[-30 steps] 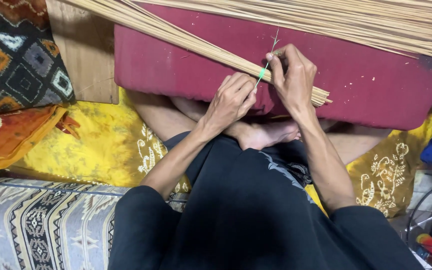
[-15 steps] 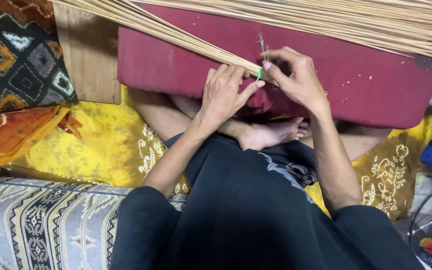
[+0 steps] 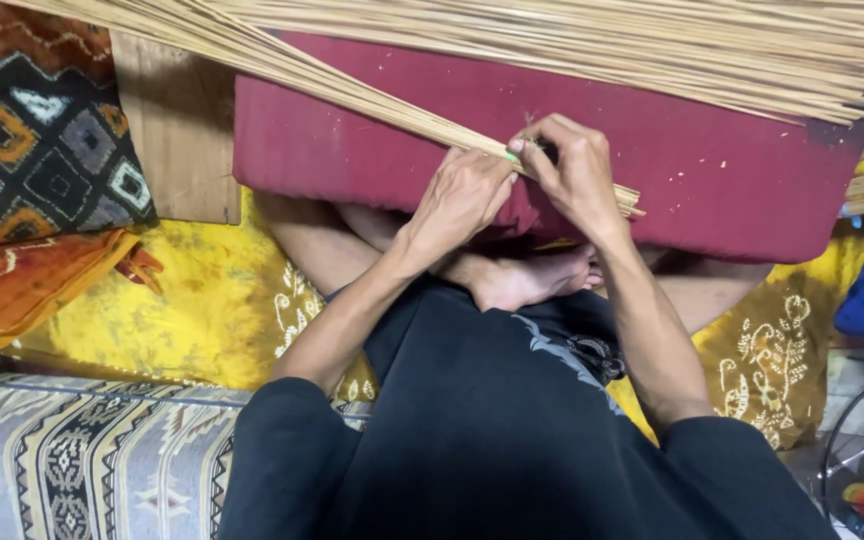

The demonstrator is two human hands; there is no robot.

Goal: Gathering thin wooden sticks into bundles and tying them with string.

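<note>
You have one view only, from the camera on your head, so no second view shares the scene. It looks steeply down over your chest and black-sleeved arms at your crossed legs. Your left hand (image 3: 459, 197) and right hand (image 3: 574, 172) sit close, just above the frame's centre, over the dark red rectangular cushion (image 3: 732, 170). The top edge cuts off the long pale thin sticks (image 3: 592, 40); the bottom edge cuts your shoulders.

Home floor (patterned cushions (image 3: 37, 140), cloths (image 3: 192, 300))
</note>
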